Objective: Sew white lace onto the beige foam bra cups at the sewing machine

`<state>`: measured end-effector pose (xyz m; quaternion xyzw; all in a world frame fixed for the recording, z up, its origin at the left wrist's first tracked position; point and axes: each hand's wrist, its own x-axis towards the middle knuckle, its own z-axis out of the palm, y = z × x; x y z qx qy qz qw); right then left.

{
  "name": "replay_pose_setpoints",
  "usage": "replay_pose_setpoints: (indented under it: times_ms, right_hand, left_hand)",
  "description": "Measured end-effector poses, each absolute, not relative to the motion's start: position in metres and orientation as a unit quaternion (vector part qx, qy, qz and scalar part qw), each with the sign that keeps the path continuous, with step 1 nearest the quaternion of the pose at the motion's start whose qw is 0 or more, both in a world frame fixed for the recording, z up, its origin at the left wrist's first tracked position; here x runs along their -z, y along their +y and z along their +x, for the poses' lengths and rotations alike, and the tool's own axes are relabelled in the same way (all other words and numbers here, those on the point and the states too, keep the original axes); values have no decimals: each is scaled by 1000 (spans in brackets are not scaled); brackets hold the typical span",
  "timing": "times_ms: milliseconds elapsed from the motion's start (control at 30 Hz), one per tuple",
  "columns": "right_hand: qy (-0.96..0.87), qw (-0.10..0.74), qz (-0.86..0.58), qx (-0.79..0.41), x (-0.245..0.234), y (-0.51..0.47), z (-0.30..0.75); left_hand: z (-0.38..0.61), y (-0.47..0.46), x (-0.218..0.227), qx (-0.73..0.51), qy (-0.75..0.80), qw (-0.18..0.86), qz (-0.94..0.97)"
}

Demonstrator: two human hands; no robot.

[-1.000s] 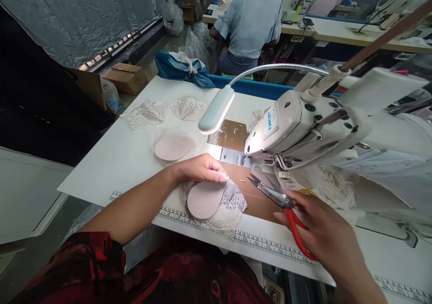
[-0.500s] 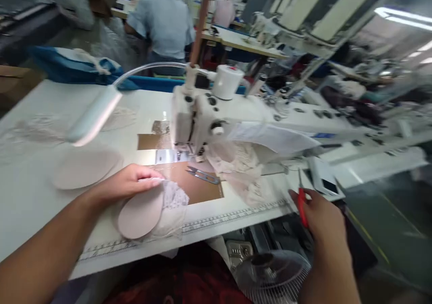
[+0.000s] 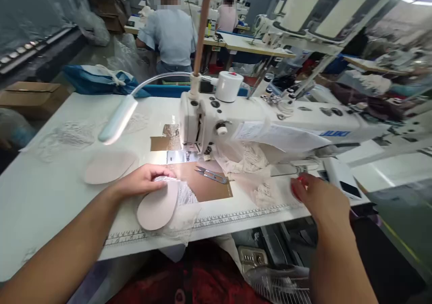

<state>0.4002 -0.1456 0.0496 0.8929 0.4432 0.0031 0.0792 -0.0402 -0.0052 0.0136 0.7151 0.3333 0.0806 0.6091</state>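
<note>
My left hand (image 3: 150,180) pinches the top edge of a pale foam bra cup (image 3: 155,209) together with white lace (image 3: 186,194), to the front left of the sewing machine's needle area. Sheer fabric hangs from the cup over the table's front edge. At the right, my right hand (image 3: 322,200) is closed around red-handled scissors (image 3: 297,188), low over the table; their blades are hidden. Grey thread snips (image 3: 212,175) lie on the brown plate between my hands. Another foam cup (image 3: 110,167) rests on the table beyond my left forearm.
A white sewing machine (image 3: 236,115) stands ahead, with a lamp (image 3: 118,119) at its left. Gathered cream fabric (image 3: 249,158) lies right of the needle. A measuring tape (image 3: 236,215) runs along the front edge. A white device (image 3: 340,178) sits beyond my right hand.
My right hand has turned and come down toward the table; the scissors' metal point, visible before, is now hidden. The view has shifted slightly. My left hand keeps its hold on the cup.
</note>
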Motion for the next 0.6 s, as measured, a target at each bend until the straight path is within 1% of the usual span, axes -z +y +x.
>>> replay_pose_setpoints:
  times_ms: [33, 67, 100, 167, 200, 300, 367, 400, 467, 533, 600]
  right_hand:
    - [519, 6, 854, -20, -49, -144, 383]
    - [615, -65, 786, -11, -48, -142, 363]
    - [701, -118, 704, 17, -45, -137, 341]
    - [798, -158, 579, 56, -39, -124, 296]
    - [820, -149, 549, 59, -36, -115, 275]
    - [837, -22, 543, 62, -29, -88, 228]
    - [830, 54, 552, 56, -28, -75, 213]
    - [826, 75, 557, 54, -28, -71, 209]
    - [813, 94, 572, 59, -29, -66, 208]
    - [798, 99, 590, 68, -31, -64, 210]
    - [792, 93, 598, 83, -34, -62, 214]
  left_hand:
    - [-39, -6, -13, -90, 336, 603, 717]
    - [-37, -6, -11, -101, 338, 592, 724]
    - [-35, -7, -11, -117, 341, 576, 734]
    - [-32, -10, -13, -158, 350, 526, 759]
    - [-31, -12, -16, -180, 357, 490, 775]
    - [-30, -26, -36, -220, 387, 338, 829]
    - [-28, -42, -51, -199, 398, 227, 867]
    - [-26, -51, -57, -175, 398, 179, 883]
    - [-21, -69, -59, -117, 395, 116, 904]
    - [-17, -81, -50, -70, 387, 92, 915]
    - [-15, -84, -36, -63, 372, 81, 922]
